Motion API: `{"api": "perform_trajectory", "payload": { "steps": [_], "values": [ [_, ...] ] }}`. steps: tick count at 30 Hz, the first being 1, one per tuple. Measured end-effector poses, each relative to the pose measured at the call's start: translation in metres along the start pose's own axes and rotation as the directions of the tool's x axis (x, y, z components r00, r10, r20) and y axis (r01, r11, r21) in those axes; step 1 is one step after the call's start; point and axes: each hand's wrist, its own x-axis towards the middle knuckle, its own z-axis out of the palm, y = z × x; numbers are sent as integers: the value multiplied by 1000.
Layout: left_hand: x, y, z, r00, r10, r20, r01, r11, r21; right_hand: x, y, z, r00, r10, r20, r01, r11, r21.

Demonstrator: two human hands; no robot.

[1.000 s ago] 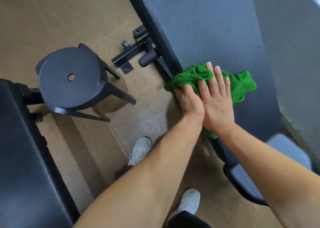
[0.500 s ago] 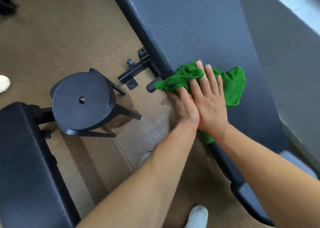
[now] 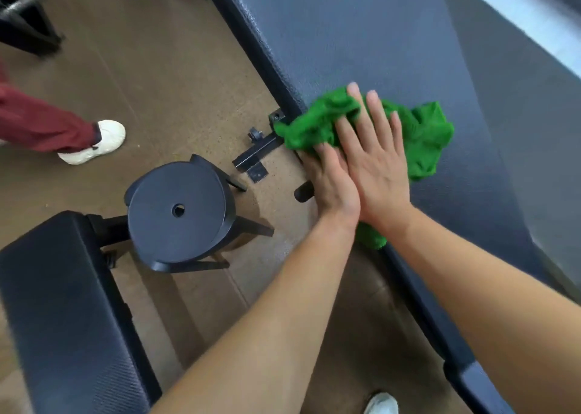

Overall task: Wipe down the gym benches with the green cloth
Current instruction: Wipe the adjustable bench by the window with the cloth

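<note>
Well, both hands lie flat, side by side, on the green cloth (image 3: pixel 421 137); the right hand (image 3: pixel 374 168) has straight, spread fingers; the left hand (image 3: pixel 330 187) presses at the bench (image 3: pixel 361 36) edge (its fingertips are partly hidden); the cloth sits bunched up, just right of the middle; a round black stool (image 3: pixel 179 212) stands lower left.

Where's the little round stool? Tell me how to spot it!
Find the long grey bench with the green cloth on it. On the brown floor between it and a second, black bench stands the stool. Only it is round: a flat black seat with a small hole in the middle, on splayed legs.
</note>
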Motion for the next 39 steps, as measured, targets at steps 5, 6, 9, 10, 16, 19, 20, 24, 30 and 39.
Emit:
{"api": "perform_trajectory", "payload": {
  "steps": [5,6,9,10,16,19,20,24,30,39],
  "values": [
    [5,5,6,991,-130,2,131,991,-9,-8,6,-4,996,-32,83,32,999,-1],
    [12,20,7,996,-87,-20,87,996,17,12,2,-7,997,-44,64,43,999,8],
    [49,73,6,999,21,-37,-18,997,80,83,-21,-19,996,-83,-12,83,996,15],
    [59,89,6,997,60,-41,-56,993,100,100,-27,-22,996,-90,-26,90,996,2],
    [63,62,-7,997,-12,72,5,996,93,78,-33,-20,999,-32,11,31,999,32],
    [57,60,-10,987,-128,99,122,990,66,74,-32,-24,996,-49,72,47,998,39],
    [62,71,-6,990,-112,90,107,993,55,87,-34,-29,996,-53,75,50,998,41],
    [107,147,5,998,51,-24,-48,995,87,169,-60,-47,996,-84,40,83,996,43],
    [111,151,-6,999,17,45,-20,997,74,175,-77,-40,1000,-20,19,20,1000,4],
    [125,213,6,999,22,-26,-19,994,103,233,-84,-63,988,-124,92,123,992,18]
  ]
}}
